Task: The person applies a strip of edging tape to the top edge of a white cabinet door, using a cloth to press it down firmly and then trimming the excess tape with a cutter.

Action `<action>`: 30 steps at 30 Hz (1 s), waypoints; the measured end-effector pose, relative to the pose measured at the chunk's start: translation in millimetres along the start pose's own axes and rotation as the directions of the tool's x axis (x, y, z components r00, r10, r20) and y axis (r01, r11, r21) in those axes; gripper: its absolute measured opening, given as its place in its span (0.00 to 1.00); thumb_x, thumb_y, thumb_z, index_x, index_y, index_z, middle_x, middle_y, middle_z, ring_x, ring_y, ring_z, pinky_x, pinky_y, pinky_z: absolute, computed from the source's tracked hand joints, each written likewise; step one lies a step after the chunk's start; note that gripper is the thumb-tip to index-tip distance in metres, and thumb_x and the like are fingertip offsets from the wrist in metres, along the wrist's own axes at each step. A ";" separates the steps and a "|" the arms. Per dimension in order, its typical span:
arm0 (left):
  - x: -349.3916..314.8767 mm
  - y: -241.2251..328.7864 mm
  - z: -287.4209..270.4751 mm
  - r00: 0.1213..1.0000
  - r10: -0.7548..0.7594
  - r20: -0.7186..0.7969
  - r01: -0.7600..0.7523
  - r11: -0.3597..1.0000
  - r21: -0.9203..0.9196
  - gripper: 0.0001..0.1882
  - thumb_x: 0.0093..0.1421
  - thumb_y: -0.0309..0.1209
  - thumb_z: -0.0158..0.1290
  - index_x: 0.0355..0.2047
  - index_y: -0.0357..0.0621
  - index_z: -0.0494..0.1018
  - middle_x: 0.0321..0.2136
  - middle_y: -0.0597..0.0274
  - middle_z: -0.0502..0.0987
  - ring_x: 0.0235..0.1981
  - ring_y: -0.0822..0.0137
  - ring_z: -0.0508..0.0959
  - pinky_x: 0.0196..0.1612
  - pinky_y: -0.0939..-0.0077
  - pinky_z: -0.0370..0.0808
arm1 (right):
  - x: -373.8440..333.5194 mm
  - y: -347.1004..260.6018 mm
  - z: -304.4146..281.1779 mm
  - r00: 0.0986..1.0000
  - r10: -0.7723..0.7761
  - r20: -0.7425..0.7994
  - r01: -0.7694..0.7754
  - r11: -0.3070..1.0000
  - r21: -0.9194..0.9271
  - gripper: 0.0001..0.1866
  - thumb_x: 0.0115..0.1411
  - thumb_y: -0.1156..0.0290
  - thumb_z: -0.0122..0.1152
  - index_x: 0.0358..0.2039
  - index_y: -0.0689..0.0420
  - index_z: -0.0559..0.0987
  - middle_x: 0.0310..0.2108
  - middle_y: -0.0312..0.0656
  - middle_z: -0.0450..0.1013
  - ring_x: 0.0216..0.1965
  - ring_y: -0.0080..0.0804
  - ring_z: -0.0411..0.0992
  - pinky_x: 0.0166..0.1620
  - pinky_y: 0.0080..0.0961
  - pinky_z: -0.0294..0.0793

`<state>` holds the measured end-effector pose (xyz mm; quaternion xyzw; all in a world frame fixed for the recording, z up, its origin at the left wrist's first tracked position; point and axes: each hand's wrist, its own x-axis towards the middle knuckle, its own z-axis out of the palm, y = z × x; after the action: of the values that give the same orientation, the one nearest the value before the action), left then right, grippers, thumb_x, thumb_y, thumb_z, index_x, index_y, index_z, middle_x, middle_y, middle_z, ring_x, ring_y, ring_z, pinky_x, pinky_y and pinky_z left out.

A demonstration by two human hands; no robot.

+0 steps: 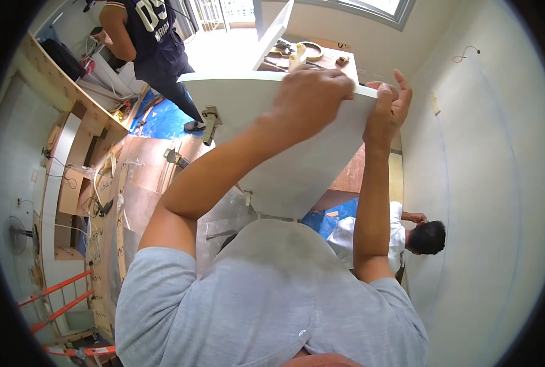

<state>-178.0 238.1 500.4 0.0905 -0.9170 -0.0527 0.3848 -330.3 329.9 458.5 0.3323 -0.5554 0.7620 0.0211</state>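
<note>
A white cabinet door panel [297, 165] stands upright in front of me, and its top edge runs under both my hands. Near the right part of that edge, my left hand [314, 101] is closed, its fingers curled down at the edge; what lies between the fingertips is hidden. My right hand [387, 113] grips the panel's top right corner, thumb on the near side and one finger pointing up. A metal hinge [210, 125] sits at the panel's left side.
Behind the panel a worktable [328, 59] carries a tape roll [311, 51] and tools. One person [156, 37] stands at the far left; another [428, 237] is low at my right, beside the wall [480, 153]. An orange ladder [58, 300] is at the lower left.
</note>
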 end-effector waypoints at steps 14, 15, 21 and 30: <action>-40.9 -79.4 -81.0 0.968 -0.218 0.124 0.245 0.928 -0.280 0.11 0.61 0.23 0.64 0.45 0.36 0.85 0.41 0.53 0.88 0.39 0.64 0.87 0.46 0.72 0.82 | 0.9 9.4 -4.9 0.992 -0.072 -0.100 0.069 0.997 -0.037 0.27 0.67 0.74 0.52 0.65 0.66 0.64 0.35 0.35 0.71 0.36 0.20 0.67 0.46 0.20 0.68; -45.1 -86.2 -90.0 0.961 -0.247 0.125 0.274 0.914 -0.298 0.11 0.61 0.23 0.64 0.44 0.35 0.85 0.41 0.53 0.88 0.38 0.66 0.87 0.46 0.73 0.82 | 2.7 11.0 -4.8 0.992 -0.081 -0.100 0.079 0.996 -0.031 0.27 0.67 0.75 0.52 0.65 0.66 0.64 0.35 0.35 0.70 0.36 0.19 0.66 0.46 0.20 0.67; -51.5 -128.2 -117.7 0.961 -0.190 0.203 0.242 0.931 -0.275 0.09 0.61 0.24 0.64 0.42 0.35 0.86 0.34 0.57 0.87 0.36 0.70 0.84 0.47 0.74 0.80 | -1.7 -3.2 0.7 0.996 -0.080 -0.041 0.073 0.983 -0.167 0.21 0.68 0.73 0.55 0.61 0.60 0.71 0.40 0.39 0.75 0.43 0.31 0.74 0.55 0.30 0.71; -29.3 -123.3 -118.0 0.874 -0.310 0.373 0.417 0.873 -0.252 0.08 0.55 0.29 0.68 0.34 0.40 0.86 0.31 0.57 0.86 0.36 0.65 0.84 0.46 0.67 0.78 | 0.2 -75.9 66.0 0.636 -0.063 0.769 0.548 0.738 -0.393 0.17 0.61 0.58 0.72 0.45 0.52 0.82 0.43 0.45 0.84 0.44 0.39 0.82 0.50 0.39 0.77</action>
<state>-58.0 120.4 541.9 0.1891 -0.9116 -0.2894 0.2226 -268.1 302.0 532.5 0.6698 -0.6587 0.3398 0.0447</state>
